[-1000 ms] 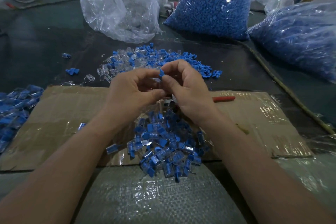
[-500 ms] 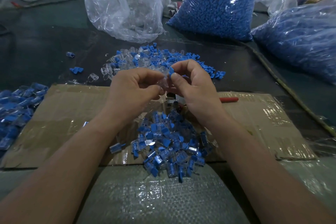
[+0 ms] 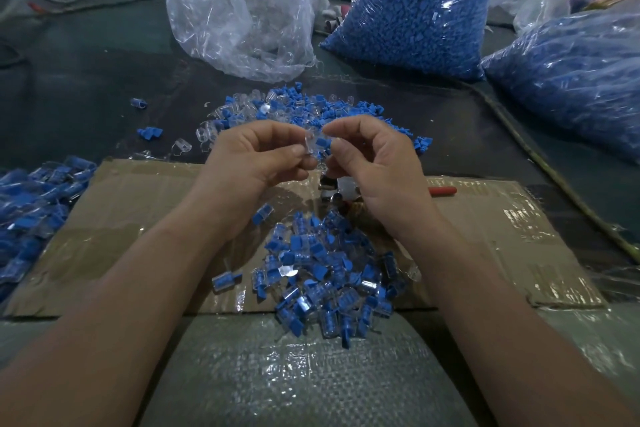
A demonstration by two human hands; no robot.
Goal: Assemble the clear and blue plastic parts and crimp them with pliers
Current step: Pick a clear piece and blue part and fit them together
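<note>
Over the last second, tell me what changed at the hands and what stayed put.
The blue part, earlier held up at the fingertips of the right hand, now appears pushed into the clear part that the left hand pinches. The palms have drawn slightly apart. Both hands keep their pinch. The pliers, the pile of joined pieces and the cardboard lie as before.
</note>
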